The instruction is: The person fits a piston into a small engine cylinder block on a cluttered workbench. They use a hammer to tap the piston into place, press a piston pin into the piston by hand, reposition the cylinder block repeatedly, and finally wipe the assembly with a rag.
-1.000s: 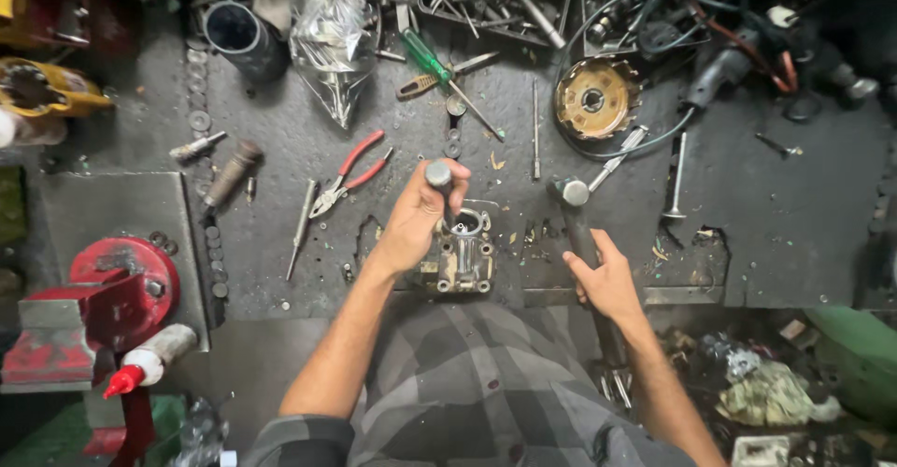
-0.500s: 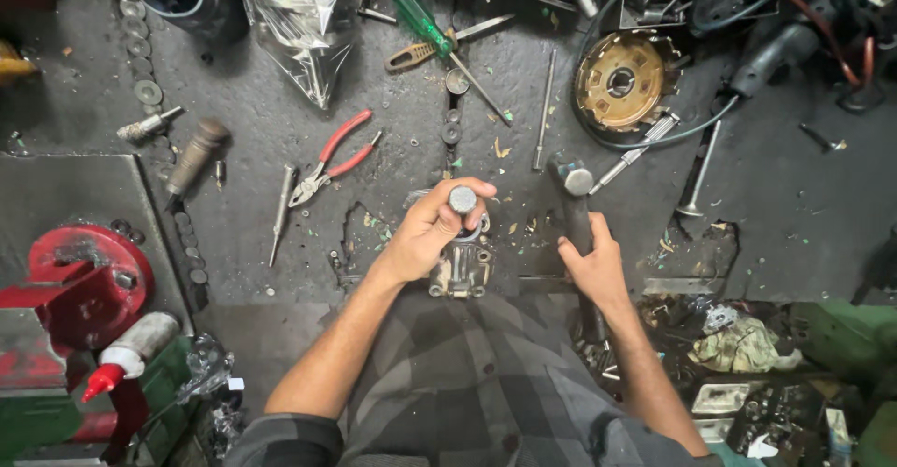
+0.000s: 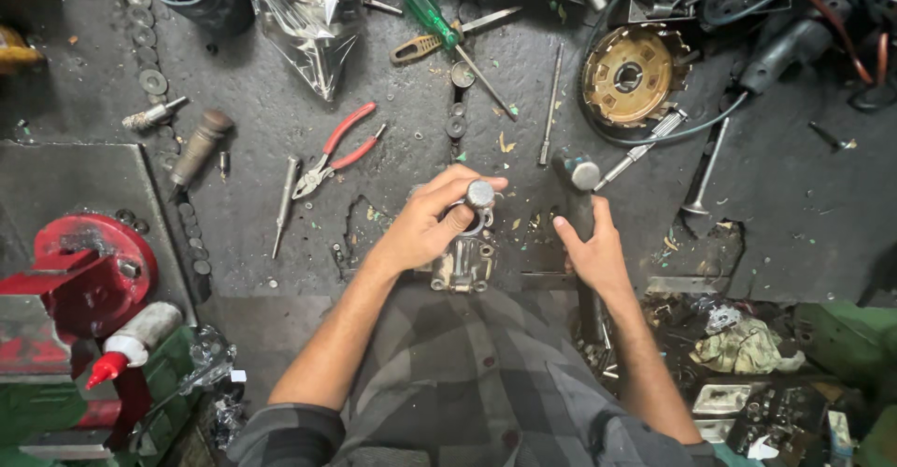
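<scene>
I am working over a dark, stained metal workbench, looking straight down at my own hands. My left hand is curling closed around a short steel punch with a round flat head, fingers and thumb pinching it just under the head, and it is standing upright on a small grey cast-metal engine part that is sitting at the near edge of the bench, just in front of my checked shirt. My right hand is wrapping shut around the dark handle of a steel-headed hammer; the hammer head is lying just right of the punch, close but apart from it. Red-handled pliers are lying to the left of my left hand, with a slim grey metal pin beside them. A green-handled screwdriver is resting further back, near a crumpled clear plastic bag. A round brass-coloured clutch basket is sitting at the back right. A red bench vise is standing at the left edge, with a white squeeze bottle with a red nozzle just below it.
</scene>
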Available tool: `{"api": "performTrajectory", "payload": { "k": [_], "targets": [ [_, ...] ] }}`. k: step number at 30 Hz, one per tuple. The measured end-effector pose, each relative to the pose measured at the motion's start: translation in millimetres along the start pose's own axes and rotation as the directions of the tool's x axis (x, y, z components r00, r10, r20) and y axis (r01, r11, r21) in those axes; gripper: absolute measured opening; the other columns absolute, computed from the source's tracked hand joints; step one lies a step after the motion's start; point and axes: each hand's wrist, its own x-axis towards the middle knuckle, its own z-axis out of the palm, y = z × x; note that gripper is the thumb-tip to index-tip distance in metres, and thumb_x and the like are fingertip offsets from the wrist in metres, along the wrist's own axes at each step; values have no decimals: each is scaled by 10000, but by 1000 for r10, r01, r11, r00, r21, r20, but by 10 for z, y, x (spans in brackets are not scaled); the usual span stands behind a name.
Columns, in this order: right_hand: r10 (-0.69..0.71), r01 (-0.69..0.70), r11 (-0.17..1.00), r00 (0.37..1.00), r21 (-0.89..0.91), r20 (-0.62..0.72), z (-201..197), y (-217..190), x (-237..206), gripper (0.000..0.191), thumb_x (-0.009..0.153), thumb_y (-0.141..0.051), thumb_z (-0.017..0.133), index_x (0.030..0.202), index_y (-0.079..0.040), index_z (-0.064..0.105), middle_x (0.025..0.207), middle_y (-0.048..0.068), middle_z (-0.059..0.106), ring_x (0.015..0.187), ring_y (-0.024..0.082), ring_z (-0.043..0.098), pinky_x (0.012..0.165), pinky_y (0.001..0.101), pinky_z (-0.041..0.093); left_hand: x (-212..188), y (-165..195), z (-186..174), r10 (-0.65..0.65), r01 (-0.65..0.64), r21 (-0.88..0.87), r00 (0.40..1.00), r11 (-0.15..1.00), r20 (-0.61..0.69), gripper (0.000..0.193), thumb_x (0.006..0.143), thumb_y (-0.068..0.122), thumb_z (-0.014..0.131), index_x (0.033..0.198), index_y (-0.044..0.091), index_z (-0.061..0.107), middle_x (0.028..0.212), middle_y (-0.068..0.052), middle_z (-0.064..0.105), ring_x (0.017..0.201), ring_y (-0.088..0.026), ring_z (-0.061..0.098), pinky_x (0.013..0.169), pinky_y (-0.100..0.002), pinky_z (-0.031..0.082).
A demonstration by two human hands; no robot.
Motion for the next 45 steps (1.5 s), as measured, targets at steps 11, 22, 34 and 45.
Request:
{"api": "performTrajectory", "payload": {
  "k": [11, 22, 34, 45],
  "targets": [
    [-225, 128, 952, 907, 277, 355, -351, -668, -430, 378, 898, -56, 663, 1222, 1, 476, 785, 89, 588, 491, 173, 591, 426, 336, 525, -112, -314, 32, 127, -107, 149, 983, 983, -132, 276, 899, 211, 793, 1070, 10, 711, 1038, -92, 772, 1179, -262, 714, 1199, -478, 444],
    [5, -94, 988, 812, 121, 584, -443, -2159, -1185, 440, 874, -249, 553, 1275, -72, 517, 664, 72, 570, 382, 130, 523, 350, 257, 438, -163, -224, 42, 136, -123, 123, 985, 985, -103, 122, 904, 87, 719, 992, 8, 748, 917, -52, 777, 910, -180, 766, 1291, -543, 335],
    [122, -74, 991, 815, -108, 566, -150, -2343, -1416, 367, 897, -321, 598, 1164, -80, 525, 641, 47, 575, 393, 131, 526, 352, 275, 445, -250, -227, 37, 149, -135, 120, 982, 984, -115, 116, 907, 114, 748, 972, 18, 751, 933, -47, 787, 944, -146, 757, 1298, -534, 304],
    [49, 23, 993, 819, -118, 572, -151, -2304, -1464, 412, 919, -341, 566, 1266, -128, 503, 628, 54, 590, 394, 135, 553, 345, 280, 458, -281, -225, 66, 137, -127, 76, 980, 989, -143, 215, 859, 162, 831, 898, 42, 658, 945, -43, 758, 925, -144, 718, 1284, -536, 334]
  ]
}}
